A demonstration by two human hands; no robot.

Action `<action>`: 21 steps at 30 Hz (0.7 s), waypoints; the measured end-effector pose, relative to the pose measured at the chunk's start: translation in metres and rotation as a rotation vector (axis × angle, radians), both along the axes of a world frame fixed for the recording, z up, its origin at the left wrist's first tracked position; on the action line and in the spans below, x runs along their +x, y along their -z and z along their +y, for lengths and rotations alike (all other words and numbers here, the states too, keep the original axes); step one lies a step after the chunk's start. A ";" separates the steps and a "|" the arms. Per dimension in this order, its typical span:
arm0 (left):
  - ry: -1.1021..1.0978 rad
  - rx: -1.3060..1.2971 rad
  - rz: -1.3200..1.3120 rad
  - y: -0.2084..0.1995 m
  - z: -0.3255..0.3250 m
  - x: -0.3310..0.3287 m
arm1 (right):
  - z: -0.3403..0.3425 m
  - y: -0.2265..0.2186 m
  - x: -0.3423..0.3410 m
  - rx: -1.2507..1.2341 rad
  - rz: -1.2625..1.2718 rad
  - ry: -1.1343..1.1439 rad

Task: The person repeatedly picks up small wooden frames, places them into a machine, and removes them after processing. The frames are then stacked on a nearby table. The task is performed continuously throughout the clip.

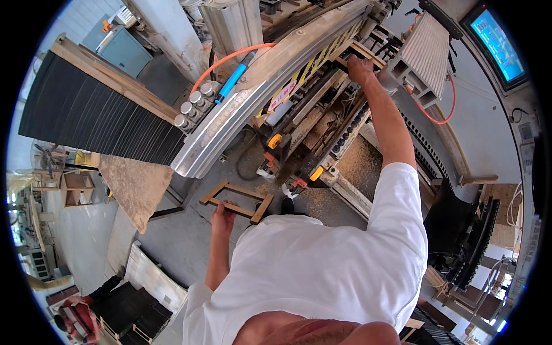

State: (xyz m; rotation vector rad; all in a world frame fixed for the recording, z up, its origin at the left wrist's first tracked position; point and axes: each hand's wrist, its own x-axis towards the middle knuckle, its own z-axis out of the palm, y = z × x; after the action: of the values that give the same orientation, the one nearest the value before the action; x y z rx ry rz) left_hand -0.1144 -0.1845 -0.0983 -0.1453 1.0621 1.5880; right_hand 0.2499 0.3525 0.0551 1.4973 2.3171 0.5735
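Observation:
My left hand (223,217) grips one long side of a small rectangular wooden frame (263,208), held low at my left above the floor. With the arm stretched far forward, my right hand (360,69) is inside the woodworking machine, its fingers bent down beside a light wooden bar (369,55). What those fingers close on is mostly hidden by the hand. Under and in front of the right hand run the machine's metal rails (345,132), with yellow knobs (316,173) at their near ends.
Sawdust (359,172) covers the machine bed and nearby floor. A metal beam (230,115) with a blue pen-like tool (236,77) crosses ahead. Black slats (103,109) are stacked at left. A lit screen (497,46) hangs at upper right. Another person (80,319) is at lower left.

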 end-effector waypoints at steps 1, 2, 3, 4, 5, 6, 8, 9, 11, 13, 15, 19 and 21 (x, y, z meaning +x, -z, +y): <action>-0.004 -0.001 -0.009 0.003 0.000 0.000 | 0.004 0.007 0.004 0.018 -0.025 -0.010; 0.009 -0.006 0.000 0.007 -0.002 0.001 | 0.010 0.014 0.007 0.015 -0.039 -0.012; 0.022 -0.011 0.009 0.009 -0.002 0.002 | 0.016 0.021 0.011 0.013 -0.054 -0.016; 0.039 -0.018 0.018 0.010 -0.002 0.002 | 0.023 0.026 0.013 -0.011 -0.058 -0.008; 0.039 -0.016 0.023 0.011 -0.001 0.002 | 0.030 0.030 0.017 -0.037 -0.005 0.016; 0.035 -0.021 0.028 0.013 -0.003 0.003 | 0.029 0.030 0.015 -0.067 0.050 0.035; 0.040 0.002 0.024 0.018 -0.003 0.005 | 0.028 0.026 0.013 -0.130 0.273 0.112; 0.064 0.039 0.011 0.022 0.001 0.003 | 0.038 0.032 0.023 -0.088 0.169 0.076; 0.088 0.026 0.014 0.027 0.004 0.003 | 0.041 0.032 0.020 -0.089 0.188 0.081; 0.096 -0.066 0.045 0.029 0.011 0.005 | 0.023 0.017 0.006 -0.105 0.342 0.090; 0.099 -0.092 0.087 0.023 0.023 0.013 | 0.020 0.011 0.004 -0.108 0.314 0.095; 0.076 -0.127 0.186 0.005 0.030 0.025 | 0.012 -0.007 -0.006 -0.123 0.220 0.087; 0.094 -0.196 0.247 -0.003 0.031 0.027 | 0.026 0.013 0.007 -0.038 0.295 0.060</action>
State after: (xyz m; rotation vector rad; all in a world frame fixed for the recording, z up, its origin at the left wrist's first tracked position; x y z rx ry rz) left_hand -0.0869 -0.1538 -0.0957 -0.0309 1.3974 1.4404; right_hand 0.2572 0.3789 0.0418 1.7266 2.4701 0.3084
